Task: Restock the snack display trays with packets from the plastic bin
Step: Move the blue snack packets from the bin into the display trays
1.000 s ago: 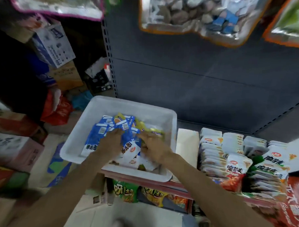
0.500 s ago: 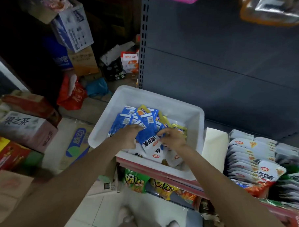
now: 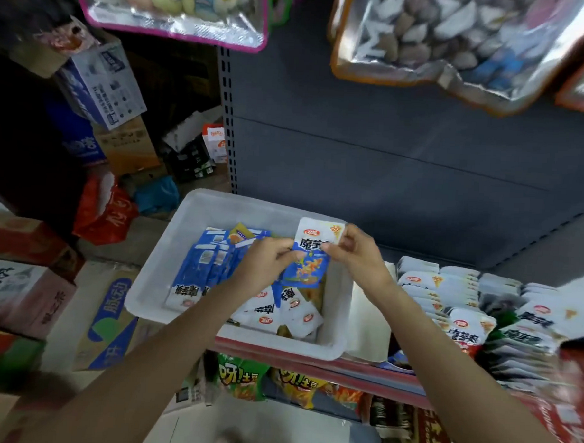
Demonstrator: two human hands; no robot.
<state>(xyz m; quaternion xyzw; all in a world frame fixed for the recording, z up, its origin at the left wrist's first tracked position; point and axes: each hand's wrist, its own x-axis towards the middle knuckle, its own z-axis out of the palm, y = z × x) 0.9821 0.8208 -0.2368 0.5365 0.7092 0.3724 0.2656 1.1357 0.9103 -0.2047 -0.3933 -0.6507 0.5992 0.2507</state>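
Note:
A white plastic bin sits on the shelf edge, holding several blue-and-white snack packets. Above its right half I hold one blue-and-white packet upright with both hands. My left hand pinches its left edge. My right hand pinches its upper right side. To the right, display trays hold rows of white packets standing on edge.
A white cardboard divider stands between bin and trays. The grey shelf back panel rises behind. Large snack bags hang overhead. Cartons are stacked on the left. Chip bags fill the shelf below.
Both hands have lifted one packet up out of the pile in the bin and now hold it upright above the bin's right half.

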